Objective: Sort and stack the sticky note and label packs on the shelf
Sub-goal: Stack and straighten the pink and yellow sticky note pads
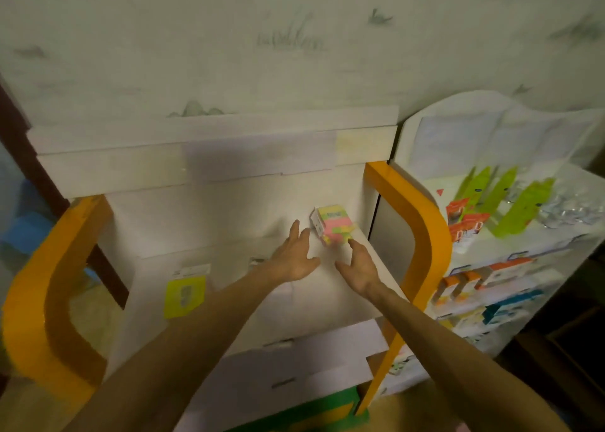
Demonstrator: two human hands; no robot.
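In the head view, a stack of sticky note packs [332, 225], pink, yellow and green, stands near the back right corner of the white shelf [229, 287]. Its print is too blurred to read. The left hand [294, 257] is spread with straight fingers just beside the stack, holding nothing. The right hand [359, 264] is also spread; its fingertips [352, 242] are at the stack's lower edge, whether touching I cannot tell. A yellow-green label pack [185, 296] hangs at the front left edge, writing unreadable.

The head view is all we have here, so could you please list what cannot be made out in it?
- Print on the stack of sticky note packs: blurred.
- Whether the right hand touches the stack: its fingertip overlaps the stack's lower edge.
- Labels on the yellow-green pack: too small.
- Products on the neighbouring rack: blurred, dim.
- Lower shelves: hidden behind both forearms.
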